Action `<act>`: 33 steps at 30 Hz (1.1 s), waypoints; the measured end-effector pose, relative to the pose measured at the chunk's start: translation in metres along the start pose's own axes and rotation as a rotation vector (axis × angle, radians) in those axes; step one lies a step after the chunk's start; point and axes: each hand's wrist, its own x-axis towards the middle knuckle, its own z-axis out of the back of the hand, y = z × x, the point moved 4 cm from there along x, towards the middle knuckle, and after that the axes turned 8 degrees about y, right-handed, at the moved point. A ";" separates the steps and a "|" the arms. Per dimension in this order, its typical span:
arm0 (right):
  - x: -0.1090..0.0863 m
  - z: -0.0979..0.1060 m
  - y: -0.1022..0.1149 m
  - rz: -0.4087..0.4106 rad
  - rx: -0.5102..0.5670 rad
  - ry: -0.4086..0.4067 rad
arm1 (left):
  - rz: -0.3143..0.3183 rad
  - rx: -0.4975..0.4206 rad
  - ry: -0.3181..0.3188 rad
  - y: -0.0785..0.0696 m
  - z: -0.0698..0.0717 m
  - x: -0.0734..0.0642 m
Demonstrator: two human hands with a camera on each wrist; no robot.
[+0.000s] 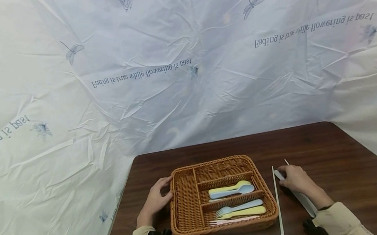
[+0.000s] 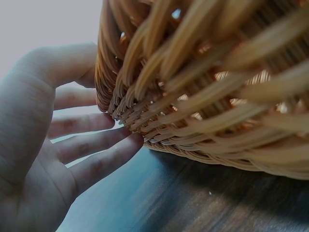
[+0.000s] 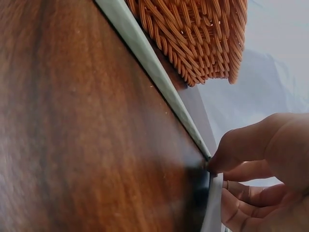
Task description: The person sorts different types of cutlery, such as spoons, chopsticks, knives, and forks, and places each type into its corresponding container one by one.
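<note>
Pinching pale utensil (image 1: 305, 203) right of basket (image 1: 184, 202), right hand (image 1: 295, 178) could knock nearby stick (image 1: 277, 200); left hand (image 1: 154, 201), fingers extended, touches basket's left side; weak bracing could let it slide.

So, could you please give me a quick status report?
Left hand touching basket. Right hand pinching pale utensil. White stick lies between basket and right hand.

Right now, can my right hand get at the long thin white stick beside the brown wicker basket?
Probably yes: the long thin white stick lies between the basket and your right hand, with nothing across it. That hand pinches a pale flat utensil, though, which may need setting down first.
</note>
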 end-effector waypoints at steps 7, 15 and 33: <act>0.001 0.003 0.001 0.022 0.001 -0.025 | 0.007 -0.002 0.000 0.000 0.000 0.000; 0.003 0.009 0.008 0.038 0.027 -0.031 | -0.016 0.005 -0.014 -0.001 0.001 -0.001; 0.012 0.012 0.027 0.090 0.069 -0.067 | -0.025 0.037 -0.009 -0.001 0.001 -0.001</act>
